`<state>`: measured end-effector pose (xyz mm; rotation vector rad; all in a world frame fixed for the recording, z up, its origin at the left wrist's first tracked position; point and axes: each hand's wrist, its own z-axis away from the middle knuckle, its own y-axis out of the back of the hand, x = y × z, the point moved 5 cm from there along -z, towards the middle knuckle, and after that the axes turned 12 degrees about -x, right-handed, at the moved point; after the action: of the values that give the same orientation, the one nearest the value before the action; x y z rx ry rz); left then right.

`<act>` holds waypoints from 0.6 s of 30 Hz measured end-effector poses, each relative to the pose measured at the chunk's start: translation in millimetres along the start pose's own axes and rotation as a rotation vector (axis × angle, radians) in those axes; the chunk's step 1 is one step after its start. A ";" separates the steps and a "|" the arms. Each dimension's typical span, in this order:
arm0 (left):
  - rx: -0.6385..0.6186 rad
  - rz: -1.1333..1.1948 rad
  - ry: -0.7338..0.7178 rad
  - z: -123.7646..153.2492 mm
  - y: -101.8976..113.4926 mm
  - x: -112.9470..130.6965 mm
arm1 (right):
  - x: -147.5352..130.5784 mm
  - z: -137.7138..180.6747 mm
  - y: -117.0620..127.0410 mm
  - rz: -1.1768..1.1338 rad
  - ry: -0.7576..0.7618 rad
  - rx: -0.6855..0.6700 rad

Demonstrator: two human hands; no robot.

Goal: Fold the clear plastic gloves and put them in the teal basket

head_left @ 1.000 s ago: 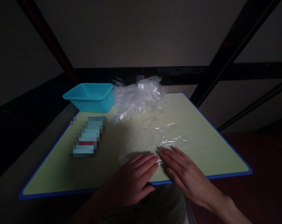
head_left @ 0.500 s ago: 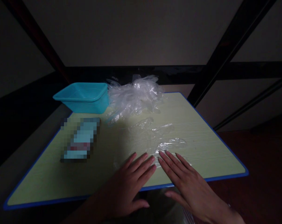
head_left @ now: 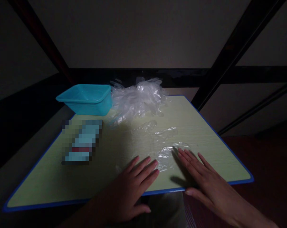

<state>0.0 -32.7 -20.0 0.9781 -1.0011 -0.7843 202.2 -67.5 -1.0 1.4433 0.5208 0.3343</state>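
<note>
– Where's the glove (head_left: 166, 153)?
– Flat on the table (head_left: 202, 139), just past the left hand (head_left: 134, 186). It's thin and see-through.
– What are the hands doing?
– The left one is open, fingers spread, tips at the glove's near end. The right hand (head_left: 210, 183) is open too, up over the table's near side.
– Any box?
– A blue tub (head_left: 88, 108), far past the left hand and to its left. Its blue inside shows. A big clear pile (head_left: 141, 98) sits just beside it, ahead of the left hand.
– And closer?
– A flat thing (head_left: 83, 141) left of the left fingers, too blurred to tell.
– And the room?
– The table is pale yellow with a blue edge. Far past the hands is a dim wall (head_left: 138, 34). The floor (head_left: 267, 177), right of the right hand, is dark red.
</note>
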 end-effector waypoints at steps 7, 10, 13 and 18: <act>0.022 0.010 -0.001 -0.9 2.3 0.1 | -27.8 -46.3 0.6 -0.066 0.142 -0.067; 0.019 0.033 -0.007 -1.9 2.9 0.6 | -21.1 -50.4 -10.4 -0.072 0.108 -0.058; 0.004 0.046 -0.005 -1.7 4.4 0.5 | -8.5 -47.2 -10.0 -0.102 0.087 -0.057; 0.008 -0.007 -0.026 1.4 19.7 1.0 | 14.0 -72.1 18.4 -0.149 0.058 -0.083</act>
<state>1.0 -26.8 -1.2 0.9807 -1.0244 -0.8011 177.7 2.9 12.0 1.3099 0.6508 0.2763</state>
